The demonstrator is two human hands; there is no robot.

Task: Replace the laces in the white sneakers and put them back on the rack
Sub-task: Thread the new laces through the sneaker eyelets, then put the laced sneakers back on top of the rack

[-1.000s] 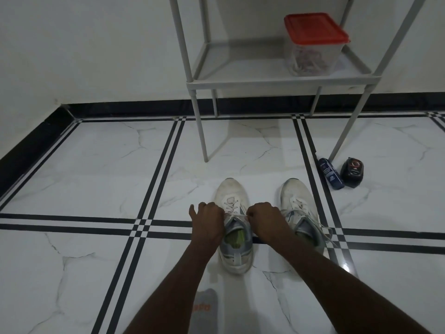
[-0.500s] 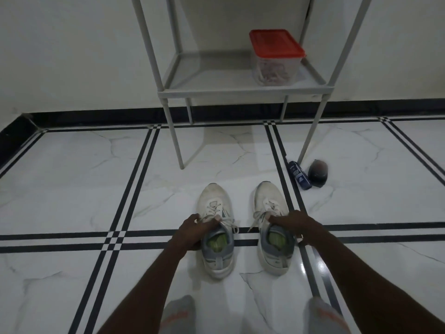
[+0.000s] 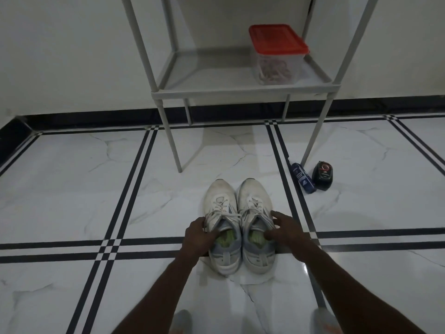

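Two white sneakers (image 3: 238, 227) sit side by side on the floor (image 3: 72, 189), laced, just before the rack (image 3: 236, 92). My left hand (image 3: 199, 235) grips the left shoe's collar, thumb inside; my right hand (image 3: 286, 231) grips the other shoe the same way. I'd judge the lift comes next: raise both level, heels low, clear the rack's front rail, and set them beside the red-lidded box (image 3: 277, 56).
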